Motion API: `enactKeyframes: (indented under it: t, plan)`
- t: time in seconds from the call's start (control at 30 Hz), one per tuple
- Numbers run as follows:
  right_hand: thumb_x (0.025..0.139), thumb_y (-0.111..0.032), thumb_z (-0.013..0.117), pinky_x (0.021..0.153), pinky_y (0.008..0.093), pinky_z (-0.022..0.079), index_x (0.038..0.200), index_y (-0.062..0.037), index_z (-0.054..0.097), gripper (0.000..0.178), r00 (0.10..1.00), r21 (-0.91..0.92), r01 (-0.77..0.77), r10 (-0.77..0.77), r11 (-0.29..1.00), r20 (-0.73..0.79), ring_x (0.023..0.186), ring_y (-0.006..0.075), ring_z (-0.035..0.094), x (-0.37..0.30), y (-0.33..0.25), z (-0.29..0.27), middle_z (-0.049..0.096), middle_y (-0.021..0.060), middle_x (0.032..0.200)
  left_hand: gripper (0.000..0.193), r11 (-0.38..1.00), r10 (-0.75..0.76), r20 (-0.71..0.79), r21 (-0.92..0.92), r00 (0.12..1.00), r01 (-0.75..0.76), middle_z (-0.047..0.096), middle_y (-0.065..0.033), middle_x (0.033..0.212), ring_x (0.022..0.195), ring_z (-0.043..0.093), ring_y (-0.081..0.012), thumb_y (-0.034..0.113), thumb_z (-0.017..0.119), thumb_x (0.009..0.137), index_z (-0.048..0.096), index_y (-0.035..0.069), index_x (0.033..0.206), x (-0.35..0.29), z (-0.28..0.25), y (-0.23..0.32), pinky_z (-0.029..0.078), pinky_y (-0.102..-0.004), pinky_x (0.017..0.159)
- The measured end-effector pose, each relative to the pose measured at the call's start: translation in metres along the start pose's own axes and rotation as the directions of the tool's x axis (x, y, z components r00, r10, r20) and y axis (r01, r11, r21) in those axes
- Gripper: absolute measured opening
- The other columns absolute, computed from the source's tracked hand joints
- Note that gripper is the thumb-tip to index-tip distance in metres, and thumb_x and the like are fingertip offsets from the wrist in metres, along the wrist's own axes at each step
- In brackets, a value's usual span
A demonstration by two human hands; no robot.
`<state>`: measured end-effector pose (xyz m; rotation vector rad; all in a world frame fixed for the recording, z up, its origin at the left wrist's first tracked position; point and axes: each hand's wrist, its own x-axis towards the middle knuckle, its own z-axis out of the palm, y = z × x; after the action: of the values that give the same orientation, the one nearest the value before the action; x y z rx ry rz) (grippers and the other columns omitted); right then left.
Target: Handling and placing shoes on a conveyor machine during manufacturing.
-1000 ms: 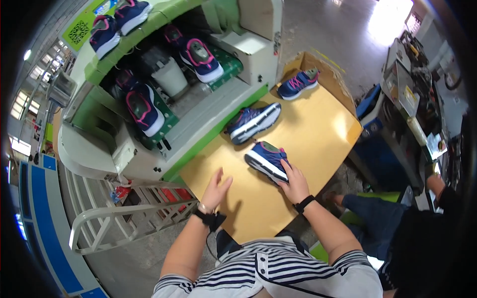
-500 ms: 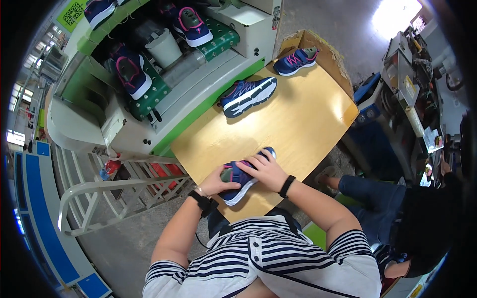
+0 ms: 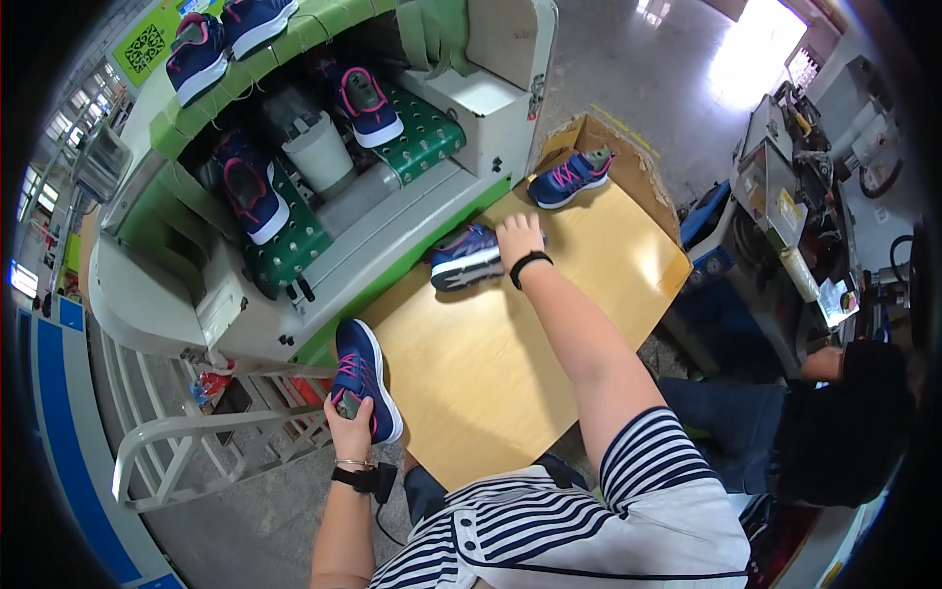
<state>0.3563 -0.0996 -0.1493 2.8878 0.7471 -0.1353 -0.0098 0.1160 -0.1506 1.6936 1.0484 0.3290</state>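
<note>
A navy sneaker with pink laces and a white sole [image 3: 360, 373] is in my left hand [image 3: 349, 432], gripped at its heel opening, where a grey-green insert shows. It is held beyond the table's left edge, toe pointing away from me. My right hand [image 3: 520, 242] reaches across the table and closes over the toe end of a second navy sneaker [image 3: 464, 257], which lies tipped with part of its sole showing. Farther back right, a third navy sneaker with pink laces [image 3: 571, 181] stands on the table.
Beyond the light wooden table [image 3: 471, 363] stands a machine [image 3: 392, 211] with two sneakers on green perforated belts [image 3: 422, 137]. More sneakers sit on top of it. A cardboard piece [image 3: 623, 157] edges the back right. White metal rails [image 3: 196, 432] stand left; a person [image 3: 834, 422] is at right.
Both hands were together on one sneaker near me. My left hand has carried it left and away; my right hand has left it and moved forward onto the sneaker lying on the table.
</note>
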Motion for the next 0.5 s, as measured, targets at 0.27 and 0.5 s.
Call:
enactKeyframes:
  t: [0.27, 0.5]
  plan:
    - [0.055, -0.021, 0.087, 0.107, 0.0527, 0.03, 0.13, -0.0134, 0.049, 0.085, 0.722, 0.364, 0.69, -0.565, 0.626, -0.398, 0.12, 0.0337, 0.047, -0.09, 0.039, 0.052, 0.052, 0.0143, 0.12, 0.079, 0.959, 0.137, -0.005, 0.253, 0.991, -0.131, 0.04, -0.0257, 0.134, 0.126, 0.041, -0.0388, 0.019, 0.076, 0.079, 0.032, -0.004, 0.14, 0.001, 0.044, -0.001, 0.031, -0.0455, 0.108]
    - [0.084, -0.011, 0.055, 0.084, 0.0435, 0.046, 0.083, -0.0077, 0.067, 0.012, 0.877, -0.169, 0.304, -0.345, 0.938, -0.334, 0.1, 0.0293, 0.059, 0.041, 0.14, -0.011, 0.064, 0.0136, 0.099, 0.072, 0.912, 0.242, -0.008, 0.343, 0.97, -0.225, 0.042, -0.0249, 0.126, 0.121, 0.04, -0.0432, 0.012, 0.072, 0.077, 0.034, -0.003, 0.136, -0.001, 0.057, 0.007, 0.03, -0.0495, 0.106]
